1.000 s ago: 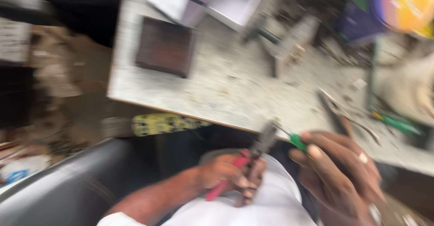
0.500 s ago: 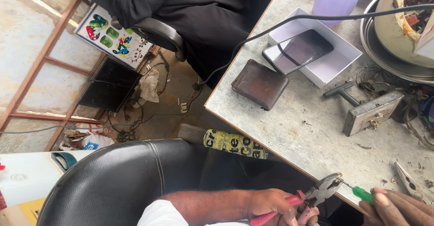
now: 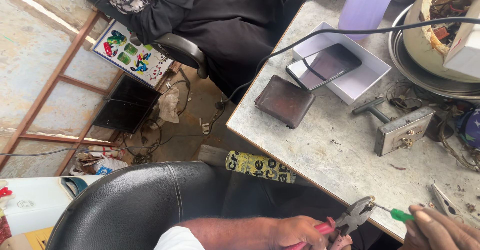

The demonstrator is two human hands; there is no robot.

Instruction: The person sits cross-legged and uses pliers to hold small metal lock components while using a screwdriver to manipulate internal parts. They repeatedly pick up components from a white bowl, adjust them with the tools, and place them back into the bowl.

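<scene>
At the bottom edge my left hand (image 3: 295, 231) grips the red handles of a pair of pliers (image 3: 350, 219). The grey jaws of the pliers pinch a small part at the tip of a thin tool with a green handle (image 3: 400, 214). My right hand (image 3: 440, 232) holds that green handle at the lower right, partly cut off by the frame. Both hands sit just below the near edge of a worn grey worktable (image 3: 325, 150).
On the table lie a brown wallet (image 3: 284, 101), a phone (image 3: 324, 66) in a white box lid (image 3: 367, 77), a metal block with a T-handle (image 3: 402, 129) and a wire-filled pan (image 3: 435, 30). A black chair back (image 3: 135, 205) is below left. Another person in black (image 3: 235, 25) sits opposite.
The view has steadied and swung left since the blurred frame one second ago. My hands with pliers and green tool have slid toward the bottom right edge.
</scene>
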